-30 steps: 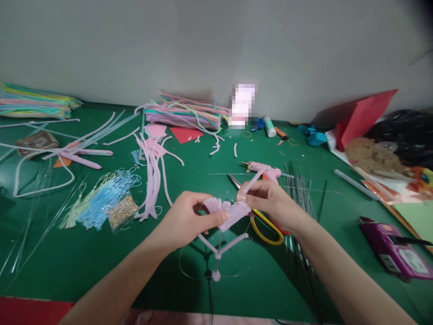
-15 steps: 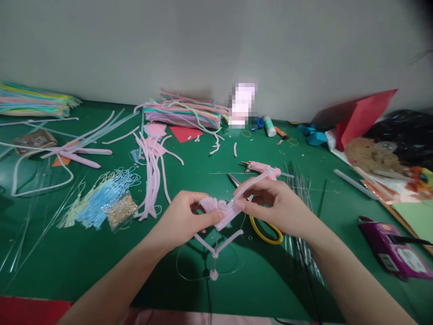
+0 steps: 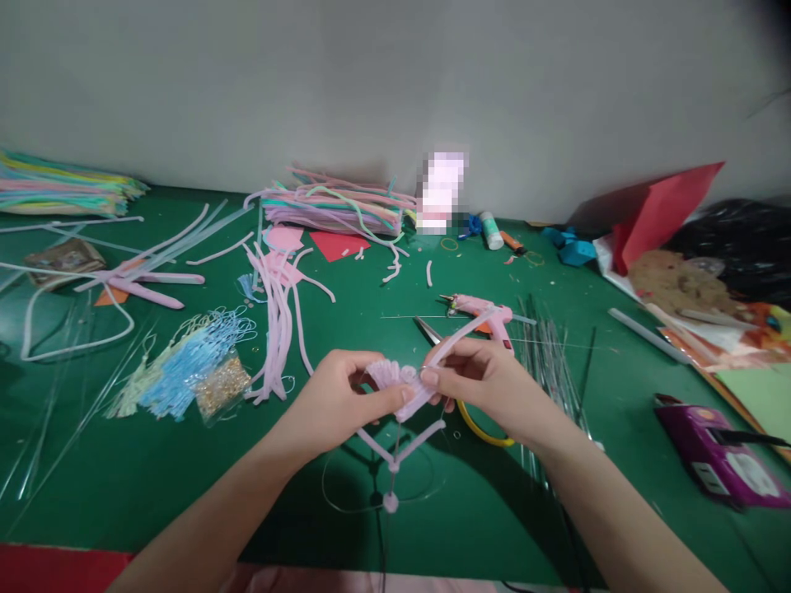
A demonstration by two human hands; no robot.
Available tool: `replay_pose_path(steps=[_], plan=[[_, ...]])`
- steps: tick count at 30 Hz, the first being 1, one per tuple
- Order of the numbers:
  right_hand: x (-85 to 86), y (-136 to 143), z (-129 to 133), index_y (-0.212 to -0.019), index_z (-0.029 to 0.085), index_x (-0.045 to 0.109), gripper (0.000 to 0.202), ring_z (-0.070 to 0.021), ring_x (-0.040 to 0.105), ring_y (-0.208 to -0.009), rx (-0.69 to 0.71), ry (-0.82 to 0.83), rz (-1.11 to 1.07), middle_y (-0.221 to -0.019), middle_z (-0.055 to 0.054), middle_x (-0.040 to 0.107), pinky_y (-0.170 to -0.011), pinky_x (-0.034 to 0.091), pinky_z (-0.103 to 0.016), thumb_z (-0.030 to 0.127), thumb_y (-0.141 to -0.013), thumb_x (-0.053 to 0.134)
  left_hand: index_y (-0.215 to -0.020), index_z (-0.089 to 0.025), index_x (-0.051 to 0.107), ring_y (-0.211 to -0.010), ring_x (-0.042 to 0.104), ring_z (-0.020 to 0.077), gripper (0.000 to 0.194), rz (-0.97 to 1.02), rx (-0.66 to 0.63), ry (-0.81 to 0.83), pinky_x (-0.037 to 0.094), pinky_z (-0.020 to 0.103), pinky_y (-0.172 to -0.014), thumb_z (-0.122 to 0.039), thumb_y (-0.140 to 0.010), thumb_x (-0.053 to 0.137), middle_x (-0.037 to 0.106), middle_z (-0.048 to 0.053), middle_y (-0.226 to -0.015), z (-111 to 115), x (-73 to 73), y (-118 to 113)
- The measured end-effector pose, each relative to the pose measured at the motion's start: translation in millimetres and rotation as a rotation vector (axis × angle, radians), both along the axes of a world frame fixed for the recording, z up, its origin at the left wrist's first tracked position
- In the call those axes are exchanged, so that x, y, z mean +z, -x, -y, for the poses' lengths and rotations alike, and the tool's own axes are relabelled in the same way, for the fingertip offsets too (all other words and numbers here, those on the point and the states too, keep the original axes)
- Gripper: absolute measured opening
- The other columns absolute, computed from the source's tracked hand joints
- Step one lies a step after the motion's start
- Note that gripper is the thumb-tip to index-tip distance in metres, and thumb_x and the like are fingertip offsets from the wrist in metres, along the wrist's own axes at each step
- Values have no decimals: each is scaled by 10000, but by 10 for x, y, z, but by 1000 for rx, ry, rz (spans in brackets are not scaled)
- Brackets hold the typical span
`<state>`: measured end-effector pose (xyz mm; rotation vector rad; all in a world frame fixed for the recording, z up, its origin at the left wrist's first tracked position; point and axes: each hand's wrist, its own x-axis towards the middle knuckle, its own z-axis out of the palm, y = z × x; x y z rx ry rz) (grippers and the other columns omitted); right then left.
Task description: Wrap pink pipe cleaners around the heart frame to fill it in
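Observation:
Between my hands is a folded piece of lilac pipe cleaners [image 3: 415, 399], its rows packed side by side. My left hand [image 3: 346, 395] is closed on its left side, thumb across the front. At the right side my right hand [image 3: 479, 379] pinches the piece, where a loose pipe cleaner end [image 3: 466, 331] sticks up above the fingers. Below hangs a thin wire with a lilac V-shaped piece [image 3: 395, 463] and a small lilac ball [image 3: 390, 501]. Yellow-handled scissors [image 3: 485, 430] lie partly hidden behind my right hand. The far fingers of both hands are hidden.
A pink glue gun [image 3: 479, 306] lies beyond my right hand, near thin wires [image 3: 547, 371]. Lilac pipe cleaners [image 3: 279, 338], blue tassels [image 3: 179, 375] and a bag of gold beads [image 3: 221, 385] lie left. A purple device [image 3: 720, 453] sits right; bundled pipe cleaners [image 3: 334, 210] lie behind.
My right hand has shifted slightly left and down along the lilac piece, its fingers drawn closer together. The loose end moved with it. My left hand stays nearly still.

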<state>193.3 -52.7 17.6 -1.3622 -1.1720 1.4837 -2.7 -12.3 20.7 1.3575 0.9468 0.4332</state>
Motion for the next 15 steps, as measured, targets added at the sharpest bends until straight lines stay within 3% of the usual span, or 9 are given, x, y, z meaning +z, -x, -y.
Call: replay_pose_path(steps=[10, 15], plan=[[66, 11, 33, -751, 190, 679, 211, -116, 653, -591, -52, 8, -46, -642, 12, 667, -532, 536, -211, 350, -679, 796, -661, -151, 554, -616, 491, 104, 271, -18, -19, -3, 363, 202, -562, -361, -758, 695, 530, -32, -634, -35, 29, 41], [70, 50, 6, -743, 198, 694, 200, -125, 652, -590, -17, -3, -21, -628, 6, 671, -554, 550, -233, 362, -684, 792, -927, -190, 673, -667, 530, 113, 253, -77, -98, -99, 387, 205, -592, -392, -775, 676, 625, -20, -769, -114, 169, 66]])
